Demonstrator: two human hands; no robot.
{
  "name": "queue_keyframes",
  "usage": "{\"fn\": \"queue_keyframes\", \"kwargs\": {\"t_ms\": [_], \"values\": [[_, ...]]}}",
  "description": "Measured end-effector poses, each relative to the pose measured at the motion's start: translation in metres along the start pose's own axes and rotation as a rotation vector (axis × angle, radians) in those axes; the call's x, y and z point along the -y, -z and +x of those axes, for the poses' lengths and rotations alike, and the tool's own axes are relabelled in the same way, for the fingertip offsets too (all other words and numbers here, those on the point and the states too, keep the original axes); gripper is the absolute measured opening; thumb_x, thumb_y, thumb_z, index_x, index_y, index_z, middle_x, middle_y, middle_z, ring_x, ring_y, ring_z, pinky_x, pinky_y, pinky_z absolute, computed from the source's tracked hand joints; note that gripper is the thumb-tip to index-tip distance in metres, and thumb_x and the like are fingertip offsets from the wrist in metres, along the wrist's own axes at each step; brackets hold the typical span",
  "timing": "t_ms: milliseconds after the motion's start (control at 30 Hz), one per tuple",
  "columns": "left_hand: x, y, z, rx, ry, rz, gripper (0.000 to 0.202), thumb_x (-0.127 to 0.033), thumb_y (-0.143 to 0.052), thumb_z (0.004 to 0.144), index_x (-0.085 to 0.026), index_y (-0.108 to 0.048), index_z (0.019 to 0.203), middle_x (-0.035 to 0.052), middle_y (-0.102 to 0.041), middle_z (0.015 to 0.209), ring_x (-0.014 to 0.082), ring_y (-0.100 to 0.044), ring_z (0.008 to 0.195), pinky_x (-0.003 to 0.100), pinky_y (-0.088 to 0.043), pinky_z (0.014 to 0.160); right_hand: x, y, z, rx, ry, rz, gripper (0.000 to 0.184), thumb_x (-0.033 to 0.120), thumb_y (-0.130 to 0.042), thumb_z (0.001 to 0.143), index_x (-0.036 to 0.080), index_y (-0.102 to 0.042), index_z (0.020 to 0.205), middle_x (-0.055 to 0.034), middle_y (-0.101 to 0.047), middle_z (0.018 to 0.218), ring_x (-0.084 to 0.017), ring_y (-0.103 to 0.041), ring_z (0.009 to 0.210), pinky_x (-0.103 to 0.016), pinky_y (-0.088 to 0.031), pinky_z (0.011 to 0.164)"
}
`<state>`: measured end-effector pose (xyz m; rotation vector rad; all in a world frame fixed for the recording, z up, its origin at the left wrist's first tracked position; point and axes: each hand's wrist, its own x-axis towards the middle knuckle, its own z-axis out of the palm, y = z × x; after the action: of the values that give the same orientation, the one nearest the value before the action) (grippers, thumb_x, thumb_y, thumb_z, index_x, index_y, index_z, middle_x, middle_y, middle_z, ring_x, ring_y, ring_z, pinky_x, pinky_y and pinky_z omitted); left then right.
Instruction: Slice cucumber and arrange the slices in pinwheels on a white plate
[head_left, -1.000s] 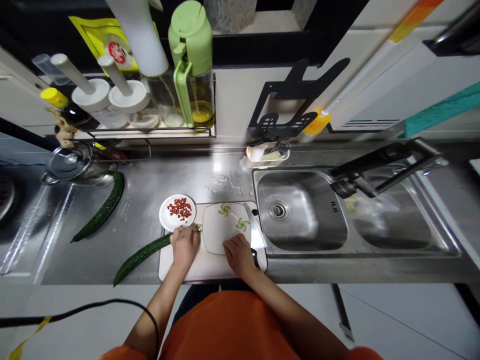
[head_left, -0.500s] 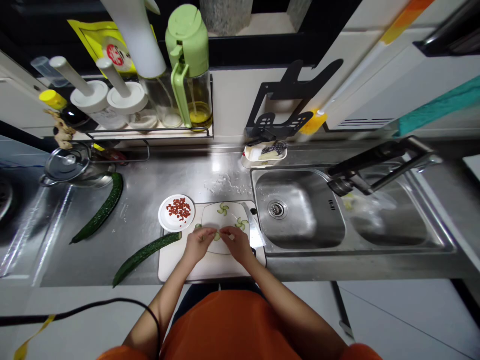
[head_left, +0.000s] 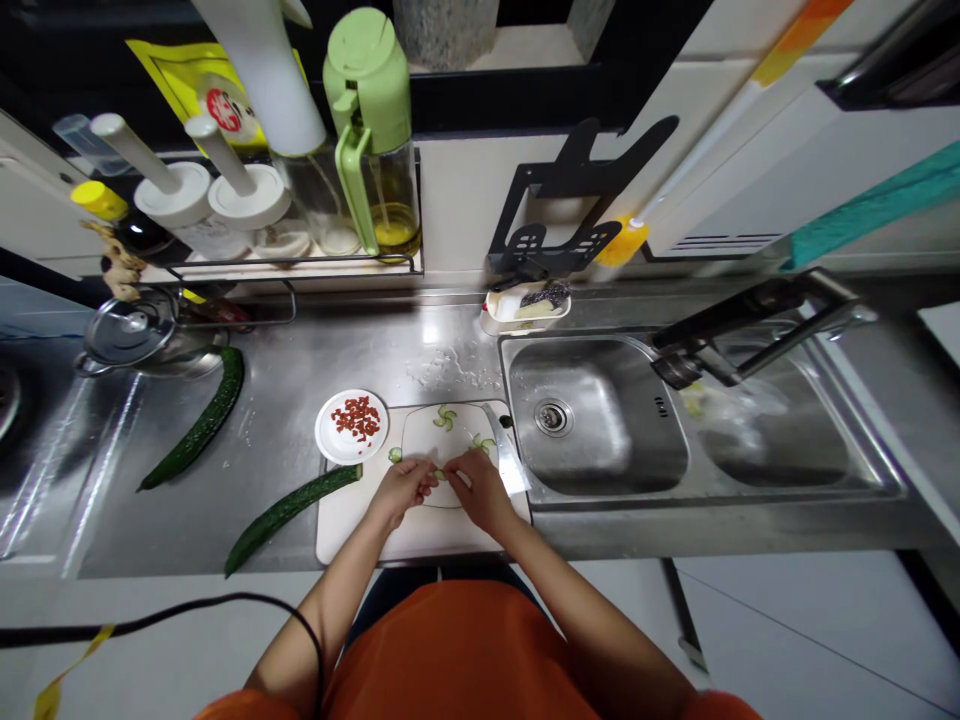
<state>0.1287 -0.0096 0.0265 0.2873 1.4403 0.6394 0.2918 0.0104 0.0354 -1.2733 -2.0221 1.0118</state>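
Observation:
My left hand [head_left: 401, 487] and my right hand [head_left: 478, 489] meet fingertip to fingertip over the near edge of a white square plate [head_left: 426, 438] on a white cutting board [head_left: 352, 525]. Both pinch a small cucumber slice [head_left: 439, 474] between them. Two pinwheel shapes of cucumber slices [head_left: 445, 418] lie on the plate. Another loose slice [head_left: 394, 454] lies just left of the plate. A cut cucumber [head_left: 289, 506] rests with its end on the board's left edge. A knife [head_left: 508, 464] lies along the board's right side.
A small white dish of red berries [head_left: 351, 424] sits left of the plate. A second whole cucumber [head_left: 197, 422] lies on the steel counter further left, near a pot lid [head_left: 129, 330]. A double sink [head_left: 600, 420] with faucet [head_left: 742, 330] is at right. Bottles stand on a rack behind.
My left hand left the cucumber's cut end and moved right; my right hand moved up from the board. Both now meet over the plate, pinching a slice.

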Motion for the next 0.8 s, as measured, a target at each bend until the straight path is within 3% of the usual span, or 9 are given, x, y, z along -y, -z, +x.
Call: {"fn": "queue_keyframes", "kwargs": {"t_ms": [100,200,433,667,800], "values": [[-0.002,-0.003,0.001,0.028,0.053,-0.053,0.047,-0.05,-0.078,0.053,-0.012,-0.062,0.077,0.0009,-0.063,0.063,0.0044,-0.049,0.049,0.016,-0.028,0.046,-0.001,0.001,-0.002,0.019,0.06,-0.01,0.014,0.016,-0.051,0.087,0.019,-0.061,0.078,-0.0036,-0.063,0.074,-0.018,-0.052,0.076,-0.033,-0.041,0.075],[-0.002,-0.005,0.003,0.052,0.064,-0.098,0.045,-0.042,-0.083,0.048,-0.013,-0.063,0.075,0.001,-0.063,0.063,0.005,-0.052,0.051,0.016,-0.029,0.046,-0.003,-0.001,-0.006,0.013,0.019,0.022,0.012,0.016,-0.052,0.085,0.019,-0.061,0.079,-0.0032,-0.063,0.075,-0.018,-0.053,0.076,-0.033,-0.041,0.076],[0.002,-0.008,0.01,0.036,0.004,-0.13,0.046,-0.032,-0.085,0.047,-0.012,-0.067,0.085,0.0002,-0.063,0.062,0.0059,-0.053,0.052,0.017,-0.031,0.049,-0.01,-0.005,-0.012,0.023,-0.326,0.188,0.012,0.021,-0.054,0.08,0.02,-0.065,0.077,-0.0016,-0.065,0.073,-0.016,-0.057,0.073,-0.029,-0.042,0.069],[0.015,-0.014,0.016,-0.056,-0.314,0.133,0.025,-0.033,-0.073,0.063,-0.015,-0.068,0.078,-0.001,-0.064,0.06,0.0088,-0.054,0.055,0.021,-0.037,0.054,-0.02,-0.018,-0.015,0.054,-0.66,0.522,0.014,0.026,-0.054,0.074,0.016,-0.064,0.07,-0.0013,-0.064,0.066,-0.014,-0.057,0.064,-0.025,-0.041,0.061],[0.02,-0.014,0.012,-0.138,-0.507,0.465,0.012,-0.029,-0.064,0.074,-0.018,-0.068,0.078,-0.0018,-0.064,0.063,0.0106,-0.056,0.059,0.023,-0.041,0.06,-0.02,-0.019,-0.018,0.063,-0.712,0.374,0.011,0.023,-0.055,0.074,0.017,-0.064,0.07,-0.0016,-0.065,0.066,-0.015,-0.058,0.064,-0.024,-0.04,0.06]]}}
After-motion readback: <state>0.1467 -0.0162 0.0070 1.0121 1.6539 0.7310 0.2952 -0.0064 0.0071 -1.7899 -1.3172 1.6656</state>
